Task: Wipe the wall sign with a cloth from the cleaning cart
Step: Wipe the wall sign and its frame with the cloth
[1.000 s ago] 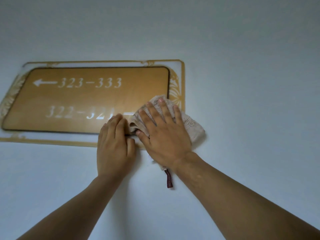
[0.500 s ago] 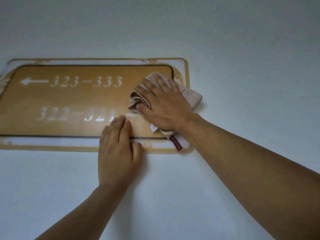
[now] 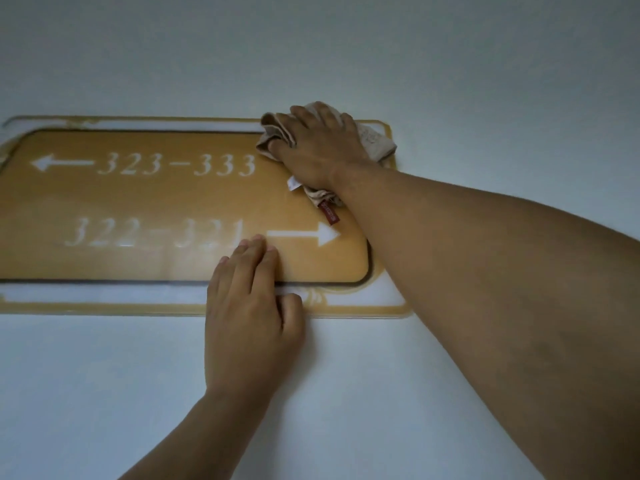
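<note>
A gold wall sign (image 3: 156,199) with white room numbers and two arrows hangs on a pale wall, ringed by a clear border with gold trim. My right hand (image 3: 318,150) presses a beige cloth (image 3: 375,142) against the sign's upper right corner; a dark red tag of the cloth hangs below my wrist. My left hand (image 3: 249,313) lies flat on the sign's lower edge and the wall below it, fingers together, holding nothing.
The plain pale wall (image 3: 450,64) fills the view all around the sign. My right forearm crosses the sign's lower right corner. The cleaning cart is out of view.
My right hand has slid the cloth from the sign's lower right corner up to its upper right corner. The lower arrow is now uncovered. My left hand has stayed on the bottom edge.
</note>
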{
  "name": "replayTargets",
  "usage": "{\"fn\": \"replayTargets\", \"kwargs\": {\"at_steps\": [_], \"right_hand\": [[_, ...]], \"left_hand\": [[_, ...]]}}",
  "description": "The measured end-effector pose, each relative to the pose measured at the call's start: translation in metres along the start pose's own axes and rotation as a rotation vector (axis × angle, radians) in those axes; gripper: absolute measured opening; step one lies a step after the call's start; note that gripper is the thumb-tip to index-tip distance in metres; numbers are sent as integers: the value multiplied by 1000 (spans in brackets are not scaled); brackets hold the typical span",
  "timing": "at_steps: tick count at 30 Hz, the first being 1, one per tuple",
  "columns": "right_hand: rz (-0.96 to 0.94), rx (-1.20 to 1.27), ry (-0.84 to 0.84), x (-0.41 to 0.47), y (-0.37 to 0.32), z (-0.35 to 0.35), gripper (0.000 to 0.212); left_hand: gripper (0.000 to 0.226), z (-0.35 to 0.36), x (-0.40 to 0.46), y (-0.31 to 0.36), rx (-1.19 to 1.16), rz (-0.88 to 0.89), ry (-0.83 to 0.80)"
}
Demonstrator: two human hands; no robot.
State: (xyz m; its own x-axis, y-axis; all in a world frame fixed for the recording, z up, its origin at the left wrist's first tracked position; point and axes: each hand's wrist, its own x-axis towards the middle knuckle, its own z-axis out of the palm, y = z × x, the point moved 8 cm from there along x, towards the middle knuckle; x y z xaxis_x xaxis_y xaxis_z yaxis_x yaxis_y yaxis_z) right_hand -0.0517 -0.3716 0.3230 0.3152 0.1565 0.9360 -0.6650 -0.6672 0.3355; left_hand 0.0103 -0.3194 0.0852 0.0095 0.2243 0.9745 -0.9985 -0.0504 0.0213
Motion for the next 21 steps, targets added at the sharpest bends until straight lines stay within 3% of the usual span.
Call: {"fn": "replayTargets", "kwargs": {"at_steps": [18, 21], "right_hand": [[-8, 29, -31, -14, -7, -1, 64], [-31, 24, -27, -22, -10, 0, 64]], "left_hand": [[55, -5, 0, -1, -50, -7, -5], [45, -5, -1, -2, -74, -11, -6]]}}
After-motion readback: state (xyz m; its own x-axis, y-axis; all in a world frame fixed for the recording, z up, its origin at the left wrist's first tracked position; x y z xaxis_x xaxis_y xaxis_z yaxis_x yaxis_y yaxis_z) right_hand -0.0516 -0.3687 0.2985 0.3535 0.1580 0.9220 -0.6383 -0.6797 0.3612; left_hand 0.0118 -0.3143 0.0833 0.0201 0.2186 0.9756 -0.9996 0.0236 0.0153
